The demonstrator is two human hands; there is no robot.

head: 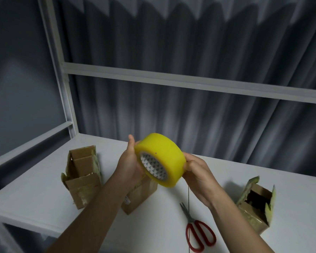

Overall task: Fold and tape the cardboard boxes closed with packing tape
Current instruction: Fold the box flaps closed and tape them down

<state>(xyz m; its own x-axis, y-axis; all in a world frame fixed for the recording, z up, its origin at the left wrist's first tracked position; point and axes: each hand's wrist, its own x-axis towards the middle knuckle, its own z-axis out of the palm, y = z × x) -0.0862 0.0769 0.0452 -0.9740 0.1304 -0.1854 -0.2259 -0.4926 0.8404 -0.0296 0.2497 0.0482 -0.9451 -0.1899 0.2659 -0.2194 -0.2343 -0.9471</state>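
Both hands hold a yellow roll of packing tape (161, 157) up above the table. My left hand (129, 165) cups its left side, thumb up along the rim. My right hand (199, 174) grips its right edge with curled fingers. Three small cardboard boxes stand on the white table (44, 203): an open one (82, 177) at the left with its flaps up, a middle one (139, 196) mostly hidden behind my left forearm and the roll, and an open one (256, 205) at the right with torn, taped flaps.
Red-handled scissors (196, 229) lie shut on the table near my right forearm. A thin dark cord (188, 207) hangs down in front of them. A white metal frame (171, 78) and grey curtains stand behind the table. The table's left edge drops off.
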